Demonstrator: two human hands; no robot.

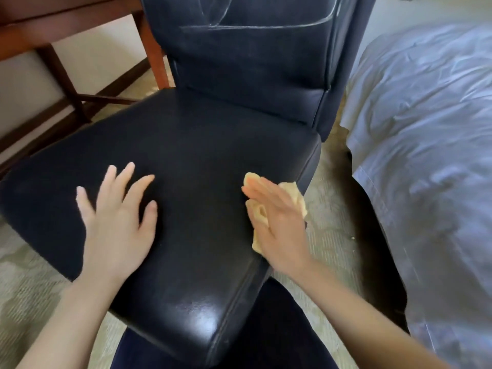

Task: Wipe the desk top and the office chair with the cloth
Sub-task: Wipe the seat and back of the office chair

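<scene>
open seat (186, 155) between the two hands; chair back (253, 62) blocks far, bed (426, 129) crowds right, desk legs (151, 46) far left.

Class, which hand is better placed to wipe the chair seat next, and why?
Right. The right hand presses the yellow cloth against the seat near its right edge; the left hand rests bare on the seat, fingers spread.

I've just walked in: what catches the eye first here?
A big black leather office chair fills the middle, its seat glossy. Near the seat's right edge the right hand presses a crumpled yellow cloth flat, while the left hand rests spread on the seat. A rumpled white bed lies right, a reddish wooden desk upper left.
</scene>
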